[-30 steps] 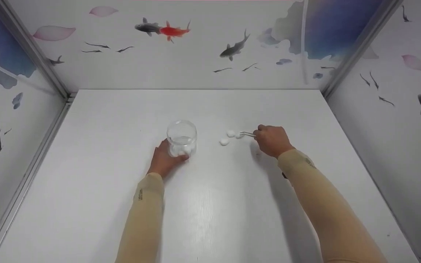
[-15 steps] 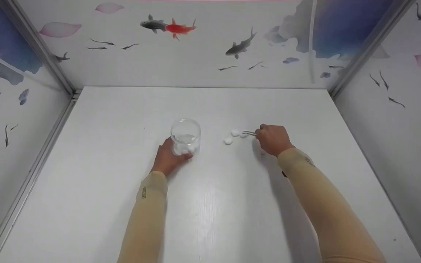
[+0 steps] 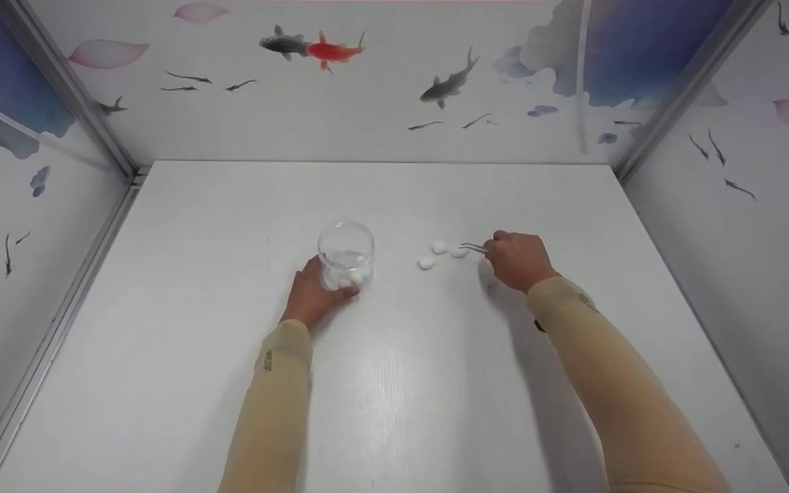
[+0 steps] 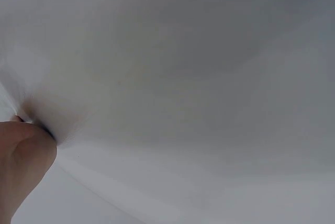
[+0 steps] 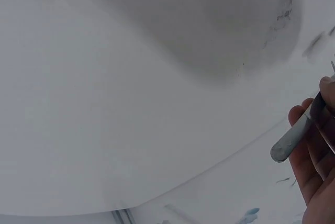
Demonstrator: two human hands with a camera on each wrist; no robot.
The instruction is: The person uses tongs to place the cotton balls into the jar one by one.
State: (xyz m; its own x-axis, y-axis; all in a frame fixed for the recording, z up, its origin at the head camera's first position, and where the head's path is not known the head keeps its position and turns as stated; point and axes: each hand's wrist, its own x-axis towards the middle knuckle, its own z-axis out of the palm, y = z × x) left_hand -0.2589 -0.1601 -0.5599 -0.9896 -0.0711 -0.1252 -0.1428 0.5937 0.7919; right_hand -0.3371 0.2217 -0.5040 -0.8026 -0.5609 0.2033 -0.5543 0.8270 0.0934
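- Against half a second ago, the right hand (image 3: 520, 261) and its tweezers (image 3: 474, 248) have shifted slightly to the right; the left hand (image 3: 314, 298) and the glass jar (image 3: 346, 250) have stayed put.
- The tweezers point left across the table (image 3: 381, 383), tips a little farther from the person than the grip; their long axis runs nearly sideways in the head view.
- In the right wrist view their rounded end sticks out past the fingers, the axis slanting from lower left to upper right.
- The right fingers are closed around the tweezers. The tips lie over the nearest white ball (image 3: 459, 254); whether they touch or pinch it, I cannot tell.
- Two more white balls (image 3: 439, 247) lie just left of it, between the tweezers and the jar.
- The jar stands upright, long axis vertical, mouth up, with white balls inside at the bottom. The left fingers and thumb curl around its lower part.
- The table is white and smooth, with soft arm shadows.
- White walls (image 3: 367, 130) printed with fish, petals and blue-purple washes enclose it; grey metal strips (image 3: 103, 120) run along the corners.
- Both sleeves (image 3: 285, 397) are beige.
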